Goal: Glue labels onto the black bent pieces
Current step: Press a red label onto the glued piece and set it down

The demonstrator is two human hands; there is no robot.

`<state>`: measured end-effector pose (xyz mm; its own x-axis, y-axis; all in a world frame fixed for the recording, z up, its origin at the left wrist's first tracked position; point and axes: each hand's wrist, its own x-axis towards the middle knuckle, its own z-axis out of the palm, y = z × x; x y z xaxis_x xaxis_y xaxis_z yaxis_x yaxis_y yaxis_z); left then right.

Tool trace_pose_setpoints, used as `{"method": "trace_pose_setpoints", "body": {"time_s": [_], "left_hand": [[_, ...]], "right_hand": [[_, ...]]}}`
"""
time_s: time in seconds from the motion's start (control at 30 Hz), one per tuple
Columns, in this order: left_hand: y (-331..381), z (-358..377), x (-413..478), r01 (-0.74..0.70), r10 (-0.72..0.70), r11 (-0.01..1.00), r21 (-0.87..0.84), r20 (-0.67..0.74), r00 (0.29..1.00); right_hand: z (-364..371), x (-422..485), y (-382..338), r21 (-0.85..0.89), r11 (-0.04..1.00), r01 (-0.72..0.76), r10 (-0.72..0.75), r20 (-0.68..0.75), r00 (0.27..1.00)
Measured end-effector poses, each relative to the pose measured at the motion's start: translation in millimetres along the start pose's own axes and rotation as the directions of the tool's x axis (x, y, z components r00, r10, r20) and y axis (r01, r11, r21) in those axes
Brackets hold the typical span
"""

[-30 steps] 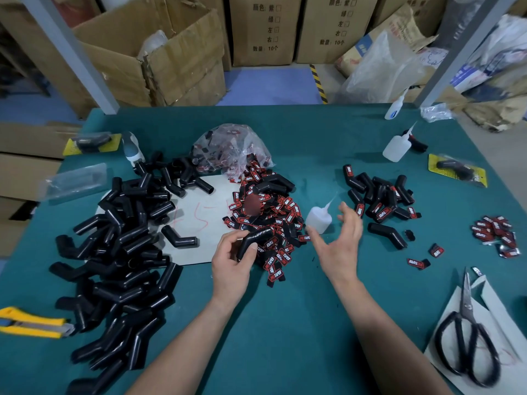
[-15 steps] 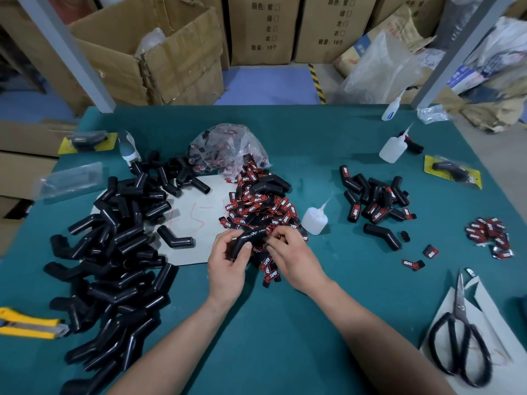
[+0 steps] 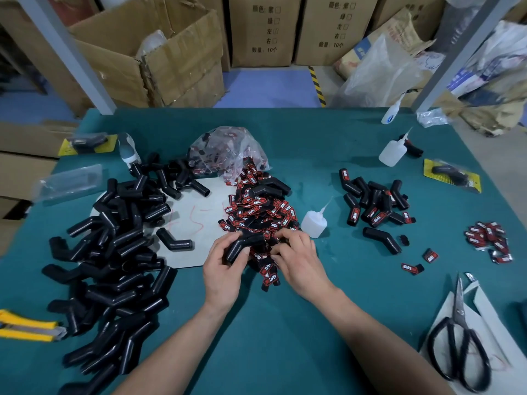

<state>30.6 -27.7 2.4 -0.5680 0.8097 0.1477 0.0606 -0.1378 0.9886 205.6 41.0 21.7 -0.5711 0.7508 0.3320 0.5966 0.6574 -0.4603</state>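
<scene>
The black bent piece is in the left hand, just over the near edge of the pile of labels. The left hand's fingers and thumb wrap round its lower part. Its long way runs from low on the left, by the palm, up to the right. Its free end points at the right hand.

The right hand is just beside that end, so it is the nearer hand for putting a label on. Its fingers bend down into the labels, and I cannot tell if they pinch one.

The glue bottle stands just past the right hand. I think the next move needs a label first, then glue.

A heap of bare pieces lies on the left.
</scene>
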Motion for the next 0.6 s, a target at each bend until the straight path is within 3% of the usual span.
{"method": "trace_pose_setpoints", "body": {"time_s": [0.13,0.33,0.47,0.6], "left_hand": [[-6.0,-2.8,0.0,0.036,-0.036,0.999,-0.023,0.007,0.999],[-4.7,-2.6,-0.5,0.042,-0.041,0.998,-0.051,0.015,0.999],[1.6,-1.3,-2.8,0.049,-0.048,0.996,-0.077,0.020,0.999],[3.5,-1.4,-4.9,0.029,-0.028,0.997,-0.074,0.020,0.999]], "right_hand": [[-3.3,-1.4,0.1,0.130,0.992,-0.011,0.016,-0.038,0.999],[-6.1,-1.2,-6.3,0.357,0.922,-0.151,0.213,-0.141,0.967],[-4.5,-1.7,-5.1,0.337,0.935,-0.111,0.161,-0.125,0.979],[-2.8,-2.1,-4.5,0.318,0.934,-0.163,0.237,-0.211,0.948]]}}
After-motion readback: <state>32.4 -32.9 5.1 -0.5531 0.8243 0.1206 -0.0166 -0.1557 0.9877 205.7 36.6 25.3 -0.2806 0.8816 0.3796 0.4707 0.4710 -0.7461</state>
